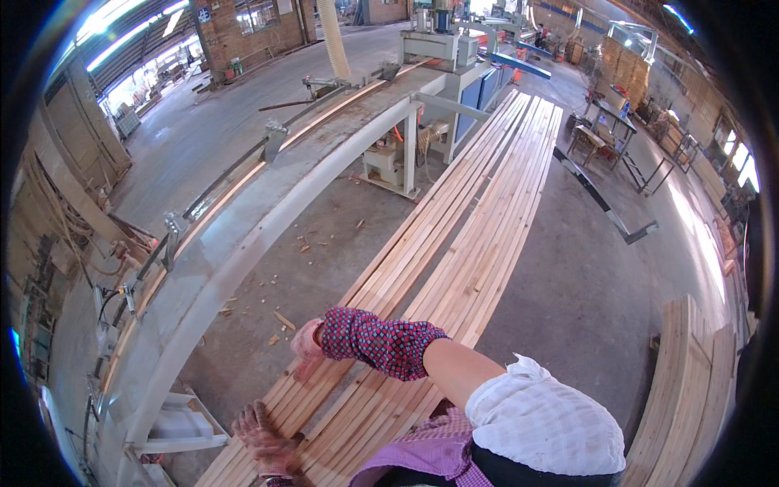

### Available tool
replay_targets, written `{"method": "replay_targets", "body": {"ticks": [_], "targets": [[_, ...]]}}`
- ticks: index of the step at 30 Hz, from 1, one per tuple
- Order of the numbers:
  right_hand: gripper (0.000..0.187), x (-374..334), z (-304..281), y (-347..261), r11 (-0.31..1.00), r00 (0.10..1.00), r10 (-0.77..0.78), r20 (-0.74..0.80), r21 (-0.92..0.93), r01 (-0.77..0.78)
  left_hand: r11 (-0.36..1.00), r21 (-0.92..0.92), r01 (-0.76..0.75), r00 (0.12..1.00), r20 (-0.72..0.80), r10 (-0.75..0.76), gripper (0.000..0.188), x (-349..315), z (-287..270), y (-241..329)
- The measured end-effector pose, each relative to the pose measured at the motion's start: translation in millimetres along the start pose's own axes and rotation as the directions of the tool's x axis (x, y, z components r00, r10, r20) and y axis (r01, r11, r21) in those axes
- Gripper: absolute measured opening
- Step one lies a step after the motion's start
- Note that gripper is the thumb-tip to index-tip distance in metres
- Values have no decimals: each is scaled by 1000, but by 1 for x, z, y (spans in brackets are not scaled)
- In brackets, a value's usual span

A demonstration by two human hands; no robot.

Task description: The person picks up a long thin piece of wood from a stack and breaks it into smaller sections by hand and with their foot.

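Long pale wooden strips (pixel 475 268) lie side by side in two groups, with a narrow gap between them, stretching from below me to the far machine. My left hand (pixel 266 442), in a stained glove, rests on the near end of the left group with its fingers stretched out and apart. Farther along, my right hand (pixel 307 349) reaches across the strips and touches the outer left edge of that same group. It wears a pinkish glove below a checked oversleeve (pixel 377 342). The way its fingers bend is mostly hidden.
On the left runs a long curved-looking metal conveyor bed (pixel 235 211) carrying one thin strip along its guide. A machine (pixel 442 49) stands at its far end. Stacked timber (pixel 682 381) lies at the right. A black metal bar (pixel 604 203) and wood scraps (pixel 284 321) are on the floor.
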State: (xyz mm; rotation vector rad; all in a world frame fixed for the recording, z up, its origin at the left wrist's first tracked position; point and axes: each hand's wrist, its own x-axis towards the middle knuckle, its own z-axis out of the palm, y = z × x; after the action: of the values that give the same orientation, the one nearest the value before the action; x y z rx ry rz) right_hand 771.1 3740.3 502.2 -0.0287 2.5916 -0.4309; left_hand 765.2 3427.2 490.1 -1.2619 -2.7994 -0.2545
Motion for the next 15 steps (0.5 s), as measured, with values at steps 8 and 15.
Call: {"method": "replay_targets", "body": {"ticks": [8, 15], "targets": [[62, -5, 13, -5, 999, 988, -35, -147, -16, 33, 1000, 16, -21, 998, -54, 22, 121, -3, 2, -4], [54, 3, 12, -9, 993, 988, -49, -146, -113, 33, 993, 116, -23, 1000, 1, 23, 121, -1, 5, -18]]}}
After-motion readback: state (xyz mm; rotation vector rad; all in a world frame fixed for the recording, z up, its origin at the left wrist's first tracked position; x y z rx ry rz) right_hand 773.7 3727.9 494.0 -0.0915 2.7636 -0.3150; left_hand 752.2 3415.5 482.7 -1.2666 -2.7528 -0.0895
